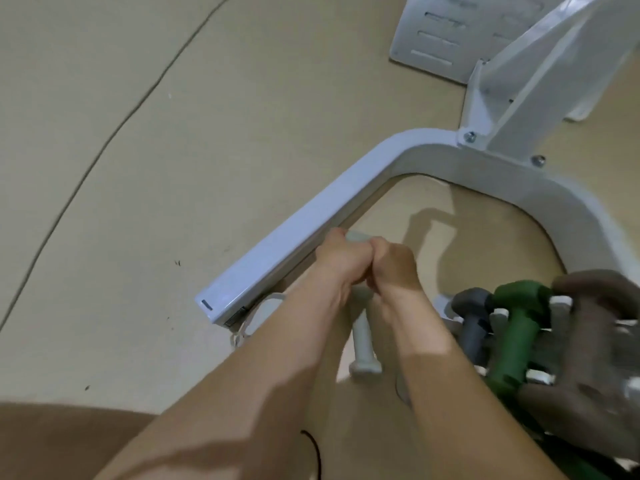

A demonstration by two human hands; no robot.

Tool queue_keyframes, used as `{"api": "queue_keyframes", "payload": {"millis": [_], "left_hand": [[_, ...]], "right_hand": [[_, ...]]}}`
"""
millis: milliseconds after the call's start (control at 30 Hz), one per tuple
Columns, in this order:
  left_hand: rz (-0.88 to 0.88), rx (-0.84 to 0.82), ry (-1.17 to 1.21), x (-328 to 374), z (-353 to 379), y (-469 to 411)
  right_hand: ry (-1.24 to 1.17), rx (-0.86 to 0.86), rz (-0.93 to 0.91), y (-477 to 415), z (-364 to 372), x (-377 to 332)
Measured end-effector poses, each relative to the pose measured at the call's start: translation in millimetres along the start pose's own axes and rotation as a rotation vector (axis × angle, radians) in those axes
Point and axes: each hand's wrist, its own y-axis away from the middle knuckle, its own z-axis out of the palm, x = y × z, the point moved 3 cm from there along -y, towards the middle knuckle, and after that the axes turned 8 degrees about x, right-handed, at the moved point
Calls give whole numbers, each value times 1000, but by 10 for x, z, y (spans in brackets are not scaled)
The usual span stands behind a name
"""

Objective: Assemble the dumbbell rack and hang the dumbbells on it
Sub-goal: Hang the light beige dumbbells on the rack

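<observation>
The white metal rack base (277,244) lies on the floor as a curved U-shaped frame, with an upright post (540,81) bolted to its far bend. My left hand (337,263) and my right hand (393,268) are pressed together just inside the frame's left leg, both closed around a small whitish part (356,236) whose tip shows above my fingers. A white dumbbell (362,344) lies under my wrists. To the right lies a pile of dumbbells: a green one (516,327), a grey one (472,317) and a dark one (595,341).
A white perforated metal plate (440,32) lies flat at the top, behind the post. A thin dark cable (114,133) runs across the beige floor on the left. A whitish plastic wrapper (259,313) sits by the end of the frame's left leg.
</observation>
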Motion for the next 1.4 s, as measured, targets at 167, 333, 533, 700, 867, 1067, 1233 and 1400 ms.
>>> {"api": "queue_keyframes", "payload": {"millis": [167, 333, 533, 700, 867, 1067, 1233, 1400], "left_hand": [[84, -11, 20, 228, -218, 733], [190, -50, 9, 454, -339, 1508], [360, -307, -140, 676, -319, 2372], [311, -387, -59, 672, -328, 2673], [366, -416, -390, 488, -553, 2587], [571, -667, -630, 175, -242, 2795], [568, -374, -140, 37, -23, 2902], [51, -369, 477, -51, -153, 2754]], "right_hand": [[-188, 22, -33, 756, -490, -241], [-396, 24, -92, 1408, -970, -144], [-831, -161, 315, 1826, -1274, 588], [-1058, -119, 157, 2070, -1508, 498], [-565, 175, -82, 2263, -2014, 182], [279, 364, -418, 2605, -2132, -404], [38, 259, -456, 2578, -2000, -407], [44, -15, -275, 2409, -2020, -126]]}}
